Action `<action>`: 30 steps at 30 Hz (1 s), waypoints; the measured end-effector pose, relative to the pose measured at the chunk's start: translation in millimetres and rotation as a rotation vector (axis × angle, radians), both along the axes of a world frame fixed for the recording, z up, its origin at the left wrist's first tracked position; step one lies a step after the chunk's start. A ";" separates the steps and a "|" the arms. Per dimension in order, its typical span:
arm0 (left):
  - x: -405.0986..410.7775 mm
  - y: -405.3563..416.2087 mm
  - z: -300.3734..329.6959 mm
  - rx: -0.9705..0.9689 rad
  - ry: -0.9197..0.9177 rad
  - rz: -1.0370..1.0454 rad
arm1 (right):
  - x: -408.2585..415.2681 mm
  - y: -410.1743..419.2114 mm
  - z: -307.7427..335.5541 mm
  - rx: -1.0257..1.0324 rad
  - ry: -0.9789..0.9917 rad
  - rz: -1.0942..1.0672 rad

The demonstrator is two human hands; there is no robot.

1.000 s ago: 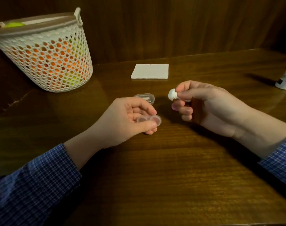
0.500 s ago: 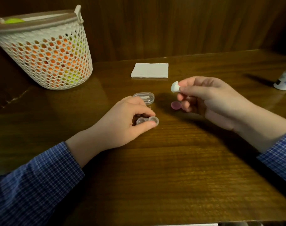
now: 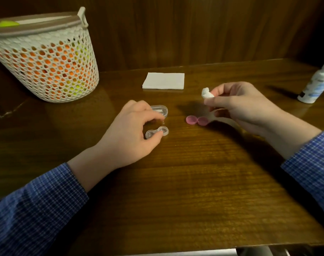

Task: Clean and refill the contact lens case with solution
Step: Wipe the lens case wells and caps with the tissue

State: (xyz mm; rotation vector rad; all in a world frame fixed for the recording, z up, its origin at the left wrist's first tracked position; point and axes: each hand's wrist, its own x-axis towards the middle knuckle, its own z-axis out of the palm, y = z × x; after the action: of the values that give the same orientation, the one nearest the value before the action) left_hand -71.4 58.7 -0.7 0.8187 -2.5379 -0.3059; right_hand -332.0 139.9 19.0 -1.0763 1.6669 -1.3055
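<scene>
Dark wooden worktop (image 3: pixel 194 191), one head view looking down at both hands. Left hand (image 3: pixel 131 135) rests low on the worktop, fingers curled, thumb and fingertips pinching the clear lens case (image 3: pixel 157 132), which lies flat on the wood with both round wells facing up and no caps on. The thumb tip sits on the near edge of the case at the middle; the other fingers curl over its far side. Just behind the left hand lies a small clear plastic box (image 3: pixel 159 110), partly hidden by the fingers, touching the worktop.

Right hand (image 3: pixel 240 106) is raised a little above the worktop, fingers curled, thumb and forefinger pinching a small white wad of tissue (image 3: pixel 207 93) that sticks out toward the left. Below that hand, on the wood, two pink caps (image 3: pixel 197 120) lie side by side, touching each other, open sides up; the right one is partly shaded by the hand. Caps are near the case but apart from it.

A folded white napkin (image 3: pixel 163 80) lies flat near the back edge, between the two hands. White mesh basket (image 3: pixel 45 56) stands at back left, orange and yellow-green showing through the holes. A white solution bottle (image 3: pixel 316 84) stands at far right, cut by the frame edge, well apart from the case. Blue checked sleeves on both arms.
</scene>
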 end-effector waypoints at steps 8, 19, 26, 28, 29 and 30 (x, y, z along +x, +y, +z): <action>-47.6 25.0 19.5 0.547 0.456 -0.004 | 3.5 5.6 2.8 -0.126 -0.071 0.397; -77.4 18.1 21.0 0.898 0.615 0.099 | 4.1 7.4 8.4 -0.191 0.037 0.336; -99.9 10.3 29.6 0.793 0.487 0.137 | -9.1 7.0 9.7 -0.124 0.001 0.270; -104.3 10.9 29.0 0.826 0.514 0.151 | -9.8 4.9 8.8 -0.168 -0.019 0.206; -105.3 11.2 28.0 0.817 0.534 0.163 | -9.4 3.6 8.0 -0.188 -0.005 0.194; -105.3 11.4 25.9 0.761 0.542 0.176 | -9.5 2.5 7.4 -0.196 0.002 0.182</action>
State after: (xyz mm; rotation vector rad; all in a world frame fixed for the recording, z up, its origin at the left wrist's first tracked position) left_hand -176.7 70.1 25.2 1.0295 -1.8034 -1.2857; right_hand -341.5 142.3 26.4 -1.3116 1.4271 -1.3684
